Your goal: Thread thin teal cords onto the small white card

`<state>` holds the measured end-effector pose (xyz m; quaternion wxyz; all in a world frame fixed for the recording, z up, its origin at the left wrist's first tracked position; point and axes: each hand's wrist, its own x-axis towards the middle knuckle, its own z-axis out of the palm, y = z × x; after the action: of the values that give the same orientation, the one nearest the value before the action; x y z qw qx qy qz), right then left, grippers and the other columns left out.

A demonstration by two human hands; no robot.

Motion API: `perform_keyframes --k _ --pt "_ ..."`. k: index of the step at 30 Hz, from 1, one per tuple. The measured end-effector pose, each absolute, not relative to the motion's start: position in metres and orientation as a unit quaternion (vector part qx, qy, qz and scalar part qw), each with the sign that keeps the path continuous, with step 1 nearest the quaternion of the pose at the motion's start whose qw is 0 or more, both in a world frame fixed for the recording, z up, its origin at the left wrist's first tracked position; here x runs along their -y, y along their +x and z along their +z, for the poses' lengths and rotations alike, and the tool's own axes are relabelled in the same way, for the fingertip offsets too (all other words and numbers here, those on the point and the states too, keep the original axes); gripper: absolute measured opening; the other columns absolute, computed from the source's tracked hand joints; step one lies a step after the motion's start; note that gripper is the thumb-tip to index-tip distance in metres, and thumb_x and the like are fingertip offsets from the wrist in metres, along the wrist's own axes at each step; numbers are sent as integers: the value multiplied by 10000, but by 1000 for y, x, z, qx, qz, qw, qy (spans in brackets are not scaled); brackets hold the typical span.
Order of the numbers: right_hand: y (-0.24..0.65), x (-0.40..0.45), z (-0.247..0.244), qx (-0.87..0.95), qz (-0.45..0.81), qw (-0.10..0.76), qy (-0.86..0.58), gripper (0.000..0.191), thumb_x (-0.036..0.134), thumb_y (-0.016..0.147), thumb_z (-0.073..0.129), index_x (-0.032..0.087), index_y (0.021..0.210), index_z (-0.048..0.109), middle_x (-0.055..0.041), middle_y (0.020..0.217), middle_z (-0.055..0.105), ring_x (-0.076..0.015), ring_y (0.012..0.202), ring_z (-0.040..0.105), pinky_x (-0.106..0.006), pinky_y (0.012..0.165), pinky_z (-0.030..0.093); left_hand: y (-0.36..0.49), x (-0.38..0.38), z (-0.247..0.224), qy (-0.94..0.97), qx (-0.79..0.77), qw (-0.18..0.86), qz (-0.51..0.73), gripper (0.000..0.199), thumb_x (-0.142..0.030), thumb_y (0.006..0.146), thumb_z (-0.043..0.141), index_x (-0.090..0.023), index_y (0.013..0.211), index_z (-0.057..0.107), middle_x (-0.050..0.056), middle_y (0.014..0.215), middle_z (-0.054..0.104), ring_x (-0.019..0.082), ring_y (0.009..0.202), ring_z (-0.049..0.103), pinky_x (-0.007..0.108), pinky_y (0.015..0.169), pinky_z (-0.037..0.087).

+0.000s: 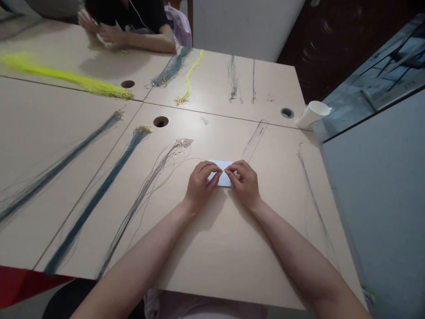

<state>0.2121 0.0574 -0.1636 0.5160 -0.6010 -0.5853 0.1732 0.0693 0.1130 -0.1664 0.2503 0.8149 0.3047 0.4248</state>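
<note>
Over a small white-blue card (224,179) on the table, my left hand (203,182) and my right hand (244,180) almost meet, thumb and index finger of each pinched together. Whatever lies between the fingertips is too small to make out. A thin line runs from the bundle of grey threads (146,188) toward my left hand. That bundle ends in small metal hooks on a scrap (184,142). Just beyond my right hand lies a clear ruler (255,141).
Dark teal bundles (109,188) (66,161) lie left; yellow threads (76,80) lie farther back. A white cup (313,114) lies tilted near the right edge. Thin threads (312,190) lie right. Across the table are another person's hands (106,33).
</note>
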Motion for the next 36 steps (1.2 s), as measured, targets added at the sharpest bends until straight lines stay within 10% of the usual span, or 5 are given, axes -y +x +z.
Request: perform_keyframes --k 36 --pt "214 -57 -165 631 150 487 -584 93 203 836 514 206 782 591 -18 785 558 -158 749 541 -309 714 411 69 -113 -166 850 -297 178 397 33 -178 825 501 -170 841 529 32 822 586 147 817 524 304 756 407"
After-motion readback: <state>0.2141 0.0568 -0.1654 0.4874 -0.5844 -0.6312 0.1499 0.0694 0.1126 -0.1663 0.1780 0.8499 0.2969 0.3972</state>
